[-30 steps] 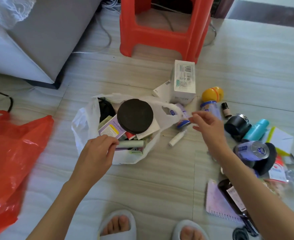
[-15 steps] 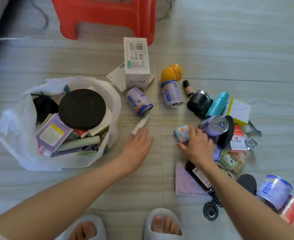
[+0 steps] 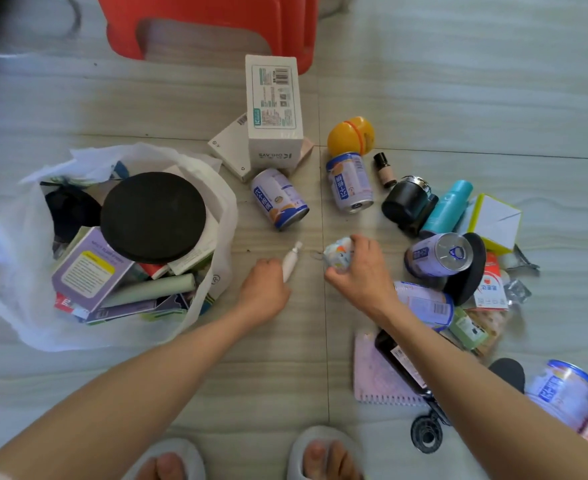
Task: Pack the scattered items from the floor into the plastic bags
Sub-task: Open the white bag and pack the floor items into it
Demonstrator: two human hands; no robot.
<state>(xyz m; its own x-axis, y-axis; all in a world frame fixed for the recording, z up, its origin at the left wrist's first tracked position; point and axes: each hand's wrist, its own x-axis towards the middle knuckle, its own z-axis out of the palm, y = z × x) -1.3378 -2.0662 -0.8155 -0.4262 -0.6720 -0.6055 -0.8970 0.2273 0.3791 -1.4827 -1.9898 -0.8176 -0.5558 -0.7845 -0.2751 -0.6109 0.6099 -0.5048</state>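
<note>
The small white tube (image 3: 291, 258) lies on the floor (image 3: 458, 98) at frame centre, and the left hand (image 3: 264, 289) closes its fingers round the tube's lower end. Just to its right, the right hand (image 3: 361, 271) grips a small crumpled packet (image 3: 337, 252). The white plastic bag (image 3: 216, 202) sits at left of frame, mouth open and already heaped, with a black disc (image 3: 152, 213) topping books and boxes.

To do this step well, I judge both hands should lift cleanly and carry their pieces leftward together, dropping them into the gap at the bag's near right edge, not on the disc, where they could slide off. The tube is slim and smooth, so a firm pinch seems wise.

Much remains: two cans (image 3: 280, 204) lie above the hands, a white box (image 3: 273, 109) stands at upper centre, and a clutter of cans, bottles and packets fills the right side.
</note>
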